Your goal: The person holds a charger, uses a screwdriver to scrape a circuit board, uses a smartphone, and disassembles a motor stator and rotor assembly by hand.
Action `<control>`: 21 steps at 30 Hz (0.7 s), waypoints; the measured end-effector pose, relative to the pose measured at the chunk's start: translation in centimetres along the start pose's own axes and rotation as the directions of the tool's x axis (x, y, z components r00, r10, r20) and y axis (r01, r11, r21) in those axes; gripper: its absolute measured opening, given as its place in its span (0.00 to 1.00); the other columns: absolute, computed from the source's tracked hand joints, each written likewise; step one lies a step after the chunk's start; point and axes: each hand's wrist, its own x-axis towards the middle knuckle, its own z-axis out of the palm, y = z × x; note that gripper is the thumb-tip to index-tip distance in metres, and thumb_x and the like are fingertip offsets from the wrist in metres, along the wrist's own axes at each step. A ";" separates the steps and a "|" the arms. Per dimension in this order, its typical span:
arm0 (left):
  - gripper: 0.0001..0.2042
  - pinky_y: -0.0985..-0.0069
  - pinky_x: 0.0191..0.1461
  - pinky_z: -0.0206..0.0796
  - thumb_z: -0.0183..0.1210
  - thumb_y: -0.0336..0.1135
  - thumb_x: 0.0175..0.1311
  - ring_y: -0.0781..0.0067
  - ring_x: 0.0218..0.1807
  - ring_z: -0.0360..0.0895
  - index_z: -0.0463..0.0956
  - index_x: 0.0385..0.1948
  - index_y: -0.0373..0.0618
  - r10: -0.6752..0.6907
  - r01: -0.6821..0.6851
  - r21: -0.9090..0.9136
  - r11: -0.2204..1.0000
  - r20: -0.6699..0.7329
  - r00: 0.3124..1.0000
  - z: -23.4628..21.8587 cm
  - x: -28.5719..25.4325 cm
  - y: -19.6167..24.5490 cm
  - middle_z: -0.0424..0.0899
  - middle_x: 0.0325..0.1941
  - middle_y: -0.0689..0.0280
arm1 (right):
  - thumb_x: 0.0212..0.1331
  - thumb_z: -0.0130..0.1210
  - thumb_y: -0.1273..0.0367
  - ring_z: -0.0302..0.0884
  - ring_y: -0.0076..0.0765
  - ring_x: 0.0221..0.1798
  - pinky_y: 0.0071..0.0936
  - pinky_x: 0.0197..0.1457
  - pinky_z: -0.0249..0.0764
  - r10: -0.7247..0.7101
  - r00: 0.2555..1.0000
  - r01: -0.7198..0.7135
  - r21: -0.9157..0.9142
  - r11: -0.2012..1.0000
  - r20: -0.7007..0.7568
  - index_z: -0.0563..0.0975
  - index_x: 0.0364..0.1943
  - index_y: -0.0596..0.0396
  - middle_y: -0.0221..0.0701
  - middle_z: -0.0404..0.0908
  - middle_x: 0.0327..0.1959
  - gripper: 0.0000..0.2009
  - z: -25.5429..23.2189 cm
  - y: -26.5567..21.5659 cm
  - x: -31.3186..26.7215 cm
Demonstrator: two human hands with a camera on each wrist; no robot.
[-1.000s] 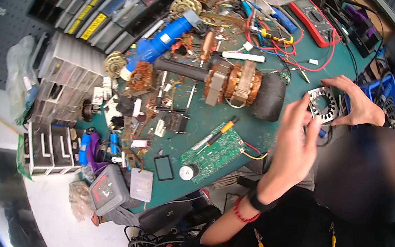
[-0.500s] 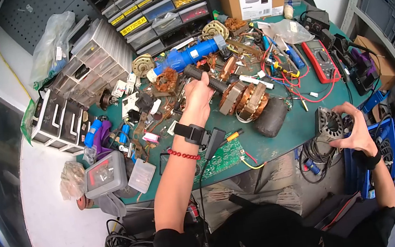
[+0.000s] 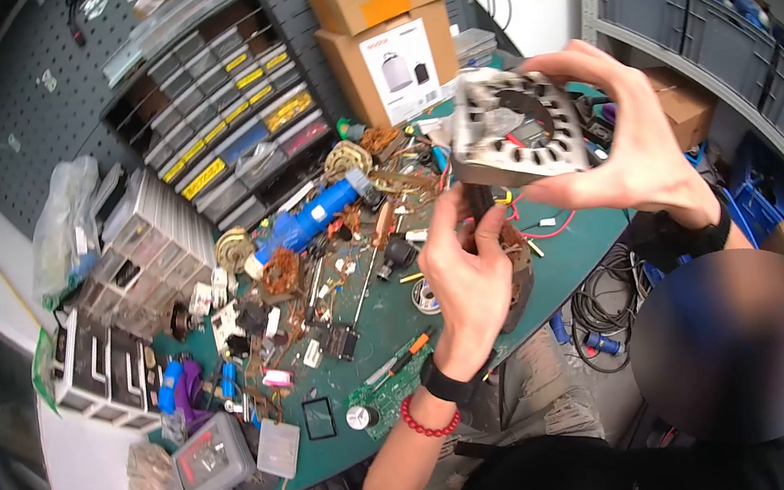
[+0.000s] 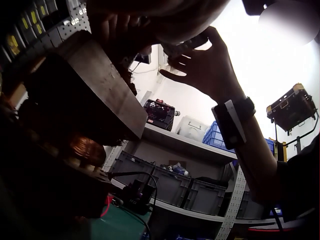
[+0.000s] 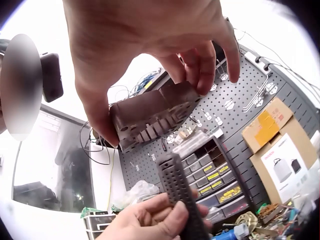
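Observation:
My right hand (image 3: pixel 632 131) grips a square metal motor core (image 3: pixel 521 167) by its edges, thumb on one side and fingers on the other. It has a round central opening ringed with slots. Just below, my left hand (image 3: pixel 468 284) is wrapped round a black textured handle (image 5: pixel 180 185), which stands roughly upright. In the right wrist view a gap shows between the handle's top and the core. The handle belongs to an assembly with a laminated metal block (image 4: pixel 100 85) and copper windings (image 4: pixel 87 150); much of it is hidden behind my left hand in the head view.
The green bench is crowded with loose parts, a blue pipe-like tube (image 3: pixel 309 222) and a circuit board (image 3: pixel 387 386). A drawer cabinet (image 3: pixel 224 118) and cardboard boxes (image 3: pixel 385 55) stand at the back. Shelves with grey crates (image 3: pixel 711 20) line the right side. Coiled cable (image 3: pixel 605 300) lies below the bench edge.
My left hand went from near the core to the handle lying on the bench, then raised the handle end upright. My right hand carried the core up and left, over the handle.

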 end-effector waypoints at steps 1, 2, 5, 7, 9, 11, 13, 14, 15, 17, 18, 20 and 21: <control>0.12 0.72 0.37 0.74 0.59 0.20 0.61 0.68 0.34 0.83 0.74 0.46 0.33 0.027 -0.027 0.001 1.000 0.017 0.999 0.5 -0.2 0.2 0.84 0.35 0.55 | 0.23 0.70 0.57 0.76 0.35 0.45 0.29 0.55 0.67 -0.025 1.000 0.025 -0.035 0.999 -0.002 0.77 0.45 0.64 0.36 0.76 0.38 0.37 0.3 -0.2 0.5; 0.11 0.73 0.35 0.74 0.59 0.21 0.61 0.70 0.30 0.83 0.74 0.45 0.33 -0.027 0.028 -0.016 0.999 0.034 0.999 0.7 -0.5 1.0 0.84 0.32 0.57 | 0.24 0.70 0.57 0.76 0.36 0.45 0.30 0.56 0.67 0.030 0.999 -0.027 -0.083 0.996 0.034 0.77 0.45 0.64 0.37 0.77 0.38 0.37 0.3 -1.0 0.8; 0.08 0.74 0.34 0.73 0.59 0.22 0.61 0.72 0.28 0.82 0.75 0.42 0.33 -0.067 0.071 -0.063 0.995 0.056 0.996 1.2 -1.2 0.7 0.84 0.29 0.59 | 0.24 0.70 0.53 0.75 0.43 0.48 0.36 0.58 0.67 0.043 0.996 -0.033 -0.125 0.992 0.072 0.78 0.44 0.63 0.40 0.79 0.41 0.37 0.5 -0.8 0.3; 0.05 0.76 0.34 0.72 0.61 0.24 0.62 0.73 0.27 0.82 0.77 0.37 0.32 -0.106 0.114 -0.111 0.987 0.071 0.992 1.1 -1.7 0.3 0.84 0.26 0.60 | 0.23 0.70 0.51 0.75 0.47 0.50 0.38 0.60 0.67 0.076 0.992 -0.054 -0.206 0.977 0.102 0.78 0.45 0.63 0.42 0.79 0.45 0.39 0.5 -0.4 -0.5; 0.05 0.77 0.32 0.71 0.61 0.25 0.62 0.75 0.27 0.81 0.77 0.35 0.32 -0.078 0.087 -0.100 0.991 0.092 0.993 1.0 -2.0 -0.1 0.84 0.26 0.59 | 0.23 0.69 0.52 0.76 0.49 0.42 0.38 0.49 0.72 0.053 0.997 -0.041 -0.192 0.981 0.054 0.79 0.42 0.68 0.43 0.75 0.36 0.39 0.9 0.4 -1.5; 0.06 0.82 0.35 0.68 0.62 0.27 0.63 0.81 0.34 0.77 0.77 0.33 0.32 -0.216 0.221 -0.003 0.975 0.203 0.955 0.3 -2.0 0.9 0.83 0.31 0.63 | 0.22 0.70 0.51 0.76 0.48 0.42 0.38 0.49 0.72 0.116 0.989 -0.097 -0.191 0.977 0.089 0.78 0.43 0.68 0.43 0.75 0.36 0.39 0.9 1.0 -2.3; 0.06 0.67 0.50 0.65 0.63 0.28 0.60 0.71 0.38 0.79 0.79 0.33 0.36 -0.116 0.093 0.137 0.986 0.176 0.977 0.2 -2.1 0.4 0.84 0.32 0.63 | 0.23 0.70 0.51 0.76 0.47 0.42 0.37 0.49 0.72 0.205 0.969 -0.187 -0.132 0.973 0.137 0.79 0.43 0.68 0.43 0.75 0.37 0.40 1.2 1.8 -3.2; 0.06 0.52 0.65 0.61 0.65 0.29 0.56 0.61 0.42 0.81 0.81 0.33 0.40 -0.010 -0.037 0.285 0.958 0.162 0.987 0.2 -2.2 0.0 0.84 0.34 0.62 | 0.24 0.70 0.50 0.76 0.47 0.44 0.37 0.51 0.72 0.219 0.963 -0.205 -0.100 0.974 0.160 0.78 0.44 0.69 0.44 0.76 0.39 0.41 1.4 1.9 -3.6; 0.08 0.41 0.73 0.38 0.66 0.31 0.51 0.56 0.53 0.74 0.82 0.33 0.44 0.038 -0.094 0.339 0.936 0.168 0.985 -0.1 -2.3 -0.7 0.84 0.38 0.64 | 0.24 0.71 0.50 0.77 0.48 0.46 0.37 0.52 0.72 0.221 0.965 -0.211 -0.083 0.974 0.141 0.78 0.45 0.69 0.45 0.77 0.40 0.41 2.1 2.6 -4.3; 0.09 0.40 0.73 0.37 0.66 0.32 0.50 0.58 0.55 0.73 0.82 0.33 0.45 0.058 -0.125 0.411 0.903 0.172 0.983 -0.4 -2.4 -0.5 0.84 0.39 0.64 | 0.25 0.71 0.49 0.76 0.49 0.50 0.37 0.56 0.71 0.237 0.963 -0.235 -0.034 0.971 0.129 0.78 0.46 0.70 0.46 0.78 0.42 0.42 2.9 3.1 -5.3; 0.09 0.39 0.73 0.35 0.67 0.32 0.50 0.59 0.57 0.72 0.82 0.33 0.45 0.079 -0.156 0.483 0.862 0.176 0.981 -0.6 -2.5 -0.4 0.84 0.40 0.65 | 0.25 0.71 0.49 0.76 0.49 0.50 0.37 0.56 0.71 0.240 0.962 -0.238 -0.030 0.971 0.131 0.78 0.46 0.70 0.46 0.78 0.42 0.42 3.2 3.0 -5.5; 0.10 0.39 0.74 0.33 0.68 0.34 0.48 0.54 0.63 0.66 0.83 0.34 0.46 0.057 -0.152 0.474 0.867 0.209 0.976 -1.2 -2.8 -1.5 0.81 0.48 0.61 | 0.25 0.71 0.49 0.76 0.49 0.50 0.37 0.57 0.70 0.299 0.938 -0.287 -0.091 0.953 0.174 0.78 0.47 0.70 0.46 0.78 0.42 0.42 3.7 2.8 -5.8; 0.11 0.44 0.74 0.37 0.69 0.34 0.47 0.52 0.65 0.63 0.84 0.34 0.45 0.068 -0.160 0.494 0.855 0.199 0.978 -1.4 -2.9 -1.6 0.79 0.52 0.58 | 0.26 0.71 0.49 0.76 0.49 0.49 0.38 0.56 0.71 0.272 0.949 -0.264 -0.069 0.962 0.161 0.78 0.46 0.70 0.46 0.78 0.41 0.42 4.3 3.5 -6.3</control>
